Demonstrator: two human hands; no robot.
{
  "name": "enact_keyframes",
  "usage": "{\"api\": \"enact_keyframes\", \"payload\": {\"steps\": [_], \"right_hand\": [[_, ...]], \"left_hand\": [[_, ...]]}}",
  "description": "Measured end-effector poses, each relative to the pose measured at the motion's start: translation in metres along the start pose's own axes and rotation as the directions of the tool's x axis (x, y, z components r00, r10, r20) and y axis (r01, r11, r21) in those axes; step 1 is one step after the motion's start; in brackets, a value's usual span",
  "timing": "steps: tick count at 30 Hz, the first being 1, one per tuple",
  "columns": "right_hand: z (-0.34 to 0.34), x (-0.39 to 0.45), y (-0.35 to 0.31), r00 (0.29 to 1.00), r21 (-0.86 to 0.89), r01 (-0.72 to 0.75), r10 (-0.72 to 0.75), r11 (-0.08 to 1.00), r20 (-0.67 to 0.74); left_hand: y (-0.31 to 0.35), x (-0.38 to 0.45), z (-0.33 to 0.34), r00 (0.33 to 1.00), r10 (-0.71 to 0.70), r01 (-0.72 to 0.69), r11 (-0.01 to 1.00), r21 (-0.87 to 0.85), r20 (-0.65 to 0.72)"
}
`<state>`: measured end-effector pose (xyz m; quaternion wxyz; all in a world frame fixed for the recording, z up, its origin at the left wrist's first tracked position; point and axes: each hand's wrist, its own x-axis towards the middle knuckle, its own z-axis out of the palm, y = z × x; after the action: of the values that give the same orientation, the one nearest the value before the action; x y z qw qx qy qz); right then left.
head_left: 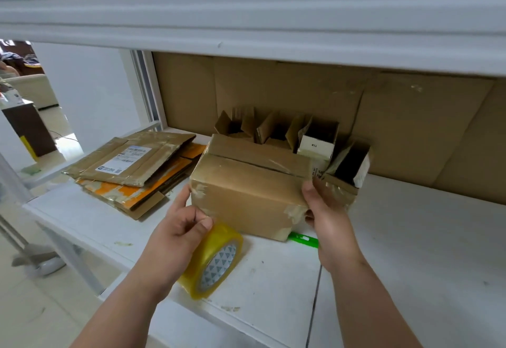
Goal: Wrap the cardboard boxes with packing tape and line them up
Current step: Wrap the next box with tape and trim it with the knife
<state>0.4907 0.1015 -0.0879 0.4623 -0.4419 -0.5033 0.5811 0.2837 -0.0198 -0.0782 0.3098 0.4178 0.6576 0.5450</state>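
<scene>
The left hand (183, 227) has its grip curled round the top of a roll of yellowish packing tape (212, 262), which stands on edge on the white table (273, 293). Just above and to the right of that grip sits a cardboard box (246, 183); the left fingertips touch its left end. The right hand (328, 219) grips the box's right end, thumb on the top edge. A green tool (304, 239) lies under it. Beyond the left grip lie flattened cartons (131, 164); behind the box stand open small boxes (276, 131).

A green plastic tool (304, 239) lies on the white shelf (410, 238)
</scene>
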Motion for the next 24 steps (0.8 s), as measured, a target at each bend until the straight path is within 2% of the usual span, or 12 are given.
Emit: {"api": "enact_keyframes", "payload": {"steps": [4,7,10,12,15,18,21,24], "right_hand": [[-0.015,-0.018,-0.003,0.998,0.163,0.033,-0.041,0.986,0.049],[-0.026,-0.037,-0.011,0.992,0.371,0.107,-0.124,0.923,0.024],[-0.040,-0.061,-0.020,0.990,0.477,0.131,-0.138,0.869,-0.020],[-0.049,-0.079,-0.027,0.995,0.513,0.101,-0.077,0.852,-0.068],[-0.055,-0.101,-0.034,0.977,0.417,0.034,0.059,0.908,-0.207],[-0.058,-0.122,-0.027,0.952,0.359,-0.039,0.144,0.933,-0.272],[-0.067,-0.150,-0.016,0.941,0.443,-0.086,0.218,0.893,-0.257],[-0.080,-0.175,-0.004,0.938,0.580,-0.189,0.321,0.792,-0.133]], "left_hand": [[0.008,-0.013,0.004,0.996,0.071,-0.071,0.997,-0.006,0.052],[0.010,-0.019,0.007,0.976,0.159,-0.159,0.987,-0.010,0.151],[0.008,-0.028,0.013,0.965,0.149,-0.158,0.987,0.027,0.216],[0.006,-0.036,0.016,0.954,0.158,-0.171,0.985,0.027,0.253],[0.007,-0.047,0.015,0.922,0.211,-0.235,0.971,0.037,0.324],[0.005,-0.056,0.013,0.891,0.230,-0.274,0.960,0.058,0.391],[0.003,-0.068,0.016,0.872,0.246,-0.294,0.954,0.051,0.422],[0.003,-0.080,0.026,0.839,0.275,-0.345,0.936,0.068,0.469]]}}
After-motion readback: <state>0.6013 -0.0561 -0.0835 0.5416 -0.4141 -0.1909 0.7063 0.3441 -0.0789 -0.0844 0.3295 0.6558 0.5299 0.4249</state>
